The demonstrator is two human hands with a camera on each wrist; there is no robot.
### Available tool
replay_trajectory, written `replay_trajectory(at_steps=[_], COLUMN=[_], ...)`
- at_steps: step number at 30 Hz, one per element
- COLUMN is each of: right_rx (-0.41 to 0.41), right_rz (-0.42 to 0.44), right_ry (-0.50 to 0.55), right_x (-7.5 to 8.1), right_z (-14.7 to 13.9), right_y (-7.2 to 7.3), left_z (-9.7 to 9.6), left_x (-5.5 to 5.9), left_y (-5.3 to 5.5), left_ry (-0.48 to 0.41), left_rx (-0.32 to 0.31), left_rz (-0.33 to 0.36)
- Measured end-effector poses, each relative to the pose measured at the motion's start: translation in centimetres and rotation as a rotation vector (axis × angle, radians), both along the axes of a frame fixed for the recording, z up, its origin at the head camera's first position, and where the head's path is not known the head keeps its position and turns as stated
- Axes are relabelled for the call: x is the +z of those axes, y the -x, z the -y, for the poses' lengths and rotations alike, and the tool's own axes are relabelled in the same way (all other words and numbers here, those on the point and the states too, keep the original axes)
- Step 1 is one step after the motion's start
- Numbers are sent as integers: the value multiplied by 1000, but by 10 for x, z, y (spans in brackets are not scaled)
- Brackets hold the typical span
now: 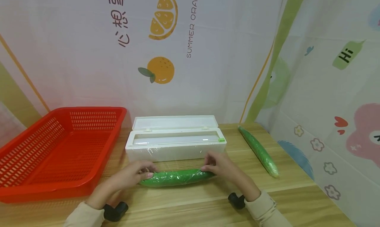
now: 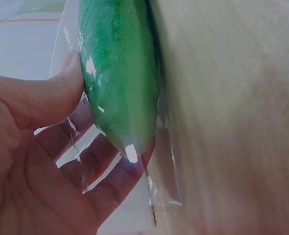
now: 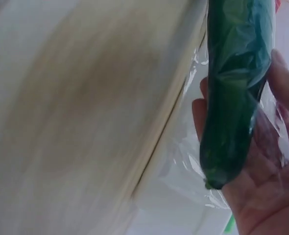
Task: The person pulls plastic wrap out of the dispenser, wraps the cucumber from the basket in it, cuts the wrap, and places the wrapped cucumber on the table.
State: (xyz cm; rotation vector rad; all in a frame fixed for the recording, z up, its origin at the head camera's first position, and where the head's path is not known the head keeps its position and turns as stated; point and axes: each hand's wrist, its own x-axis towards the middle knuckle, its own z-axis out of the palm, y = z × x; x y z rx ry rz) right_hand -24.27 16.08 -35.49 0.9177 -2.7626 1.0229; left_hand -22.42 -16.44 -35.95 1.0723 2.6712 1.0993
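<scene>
head view: held cucumber [image 1: 179, 178]; cloth [image 1: 207, 85] behind reads "summer orang…"

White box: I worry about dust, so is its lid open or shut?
Open: the lid is tipped back, leaving the roll visible.

A wooden table [image 1: 175, 207] bears basket [image 1: 107, 148], box [image 1: 175, 152], cucumber [image 1: 259, 150].

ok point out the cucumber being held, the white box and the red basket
Held cucumber [image 1: 179, 178]: head view, middle of its length
White box [image 1: 175, 153]: head view, front wall
Red basket [image 1: 78, 149]: head view, bare floor
</scene>
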Motion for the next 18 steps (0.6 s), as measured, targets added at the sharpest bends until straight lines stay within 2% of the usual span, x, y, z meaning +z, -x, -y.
replay_trajectory(at_steps=[10,14,18], right_rx=[46,15,-52], right_rz=[67,6,-64], right_ry=[-3,-10,-30], right_x=[1,0,-2], right_z=[2,1,2], right_y=[-4,-2,1], left_z=[-2,-2,-2], left_x=[2,2,1], left_y=[0,1,1], left_ry=[-7,-3,0], left_rx=[17,27,35], left_rz=[7,-12,-12])
